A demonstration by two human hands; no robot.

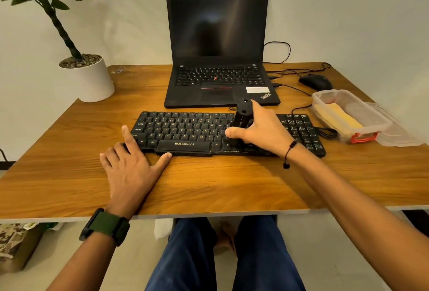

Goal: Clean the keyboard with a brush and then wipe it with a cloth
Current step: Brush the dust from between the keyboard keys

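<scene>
The wooden bench (69, 174) has bare board between the keyboard (185, 133) and its near edge. One keyboard lies across the middle, one laptop (218, 58) behind it, one mouse (315, 81) and one clear box (348, 114) holding a yellow cloth (339, 117) at right. My left hand (132, 165) lies flat, fingers spread, at the keyboard's left corner. My right hand (262, 128) grips one black brush (242, 114) upright on the keys.
</scene>
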